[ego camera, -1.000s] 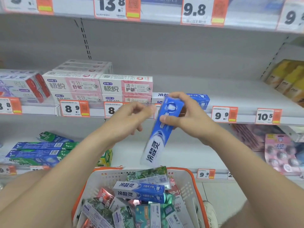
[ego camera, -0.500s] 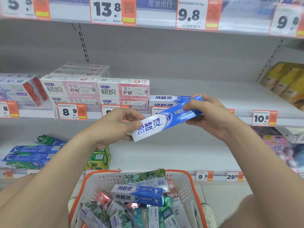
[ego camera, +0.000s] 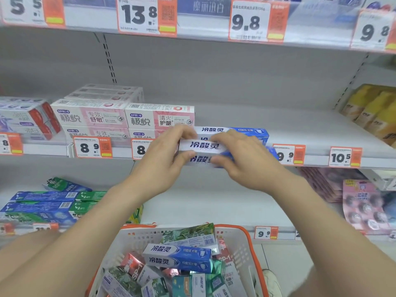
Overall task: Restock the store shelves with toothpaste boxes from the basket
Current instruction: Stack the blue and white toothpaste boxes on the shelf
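A white and blue toothpaste box (ego camera: 202, 145) lies level at the front edge of the middle shelf (ego camera: 278, 125), held at both ends. My left hand (ego camera: 165, 159) grips its left end, thumb underneath. My right hand (ego camera: 242, 159) grips its right part and hides the blue end. Just behind it another blue and white box (ego camera: 233, 131) of the same kind sits on the shelf. Below, the white basket with an orange rim (ego camera: 246, 243) holds several mixed toothpaste boxes, with two matching blue ones (ego camera: 177, 257) on top.
Pink and white toothpaste boxes (ego camera: 126, 116) are stacked left of my hands. Yellow boxes (ego camera: 372, 110) stand at the shelf's far right. Orange price tags (ego camera: 345, 156) line the shelf edges. Blue and green boxes (ego camera: 49, 202) lie on the lower shelf's left, pink packs (ego camera: 362, 204) hang right.
The box went from hanging upright in my right hand to lying level. Both hands now hold it and have carried it forward to the middle shelf's front edge.
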